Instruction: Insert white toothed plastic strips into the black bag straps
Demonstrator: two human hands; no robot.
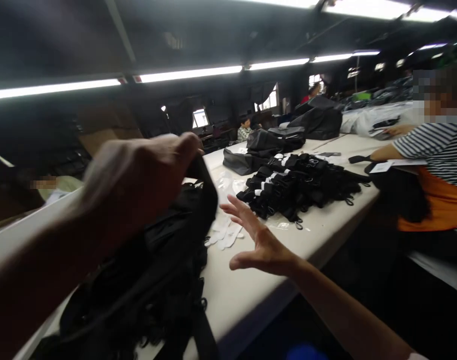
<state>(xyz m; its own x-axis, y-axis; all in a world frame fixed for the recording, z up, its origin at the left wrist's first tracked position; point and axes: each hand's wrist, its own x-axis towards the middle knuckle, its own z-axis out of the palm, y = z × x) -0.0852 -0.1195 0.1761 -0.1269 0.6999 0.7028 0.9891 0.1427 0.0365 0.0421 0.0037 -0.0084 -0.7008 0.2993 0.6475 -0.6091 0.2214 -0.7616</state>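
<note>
My left hand [145, 165] is raised at the left, its fingers closed on a wide black strap [207, 192] that loops down from it. Below hangs or lies a dark mass of black straps [149, 280] with small loops and buckles; its lower part is blurred. Over the table edge, my right hand [260, 245] reaches in with fingers spread and thumb apart, holding nothing. Just beyond its fingertips lie white paper tags [226, 232]. A heap of black straps bundled with white bands [296, 185] sits past it.
Black folded bags [266, 145] stand farther back on the pale table [266, 295]. At the right a person in a striped shirt [434, 150] handles a black item and a white card [382, 166]. Other people sit in the background.
</note>
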